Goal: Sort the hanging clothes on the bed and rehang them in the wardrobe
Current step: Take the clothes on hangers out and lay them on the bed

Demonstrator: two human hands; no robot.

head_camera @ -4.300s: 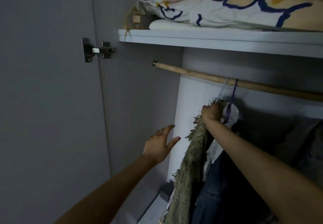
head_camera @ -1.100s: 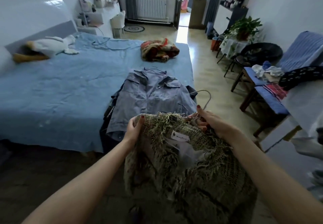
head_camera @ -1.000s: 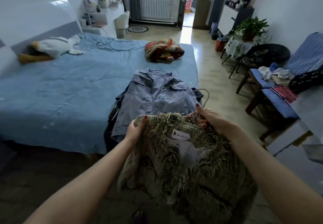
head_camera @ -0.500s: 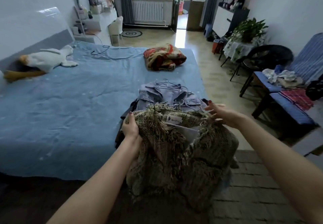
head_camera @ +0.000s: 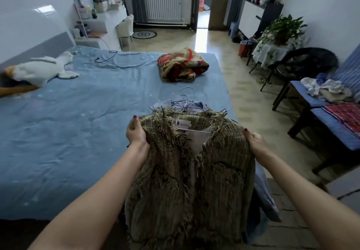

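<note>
Fringed olive jacket [head_camera: 191,171] held spread by its shoulders above the near edge of the bed [head_camera: 68,132]; left hand [head_camera: 136,132] grips one shoulder, right hand [head_camera: 255,142] the other. Beyond the jacket, wire hangers [head_camera: 184,101] top a blue garment [head_camera: 196,105]; farther along the bed lies a folded red blanket [head_camera: 182,65].

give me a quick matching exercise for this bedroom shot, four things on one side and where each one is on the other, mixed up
Things:
1. fringed knit jacket
2. red patterned blanket
3. white plush toy
4. potted plant

Places:
A. by the headboard at the left of the bed
B. on the small covered table near the right wall
C. held up at its shoulders by both hands
D. bundled on the far part of the bed

Pairs: 1-C, 2-D, 3-A, 4-B
</note>
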